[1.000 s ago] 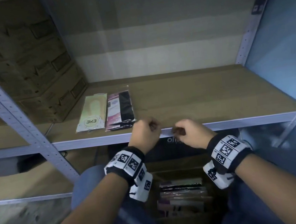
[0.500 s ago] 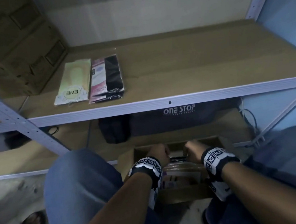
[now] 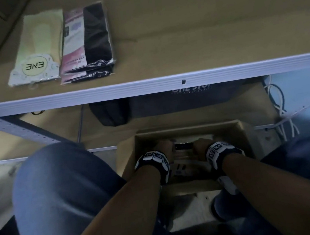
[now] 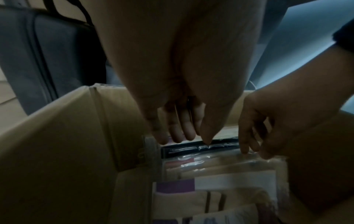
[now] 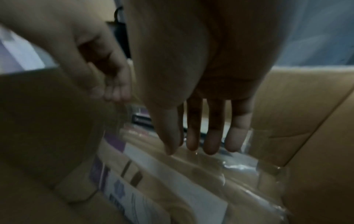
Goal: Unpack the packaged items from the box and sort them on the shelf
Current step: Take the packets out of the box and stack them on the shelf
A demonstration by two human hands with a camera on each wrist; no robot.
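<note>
My left hand [image 4: 178, 121] and right hand [image 5: 206, 128] reach loose-fingered into the box [image 3: 239, 132], gripping nothing. The packets [image 4: 220, 169] stand on edge, so I judge fingertips must part 1 first.

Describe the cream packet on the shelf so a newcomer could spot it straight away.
Start at the wide brown shelf above the open box. Two flat packets lie side by side near its front left edge. The cream packet is the left one, with a round ENE label, unlike the pink and black packet.
</note>
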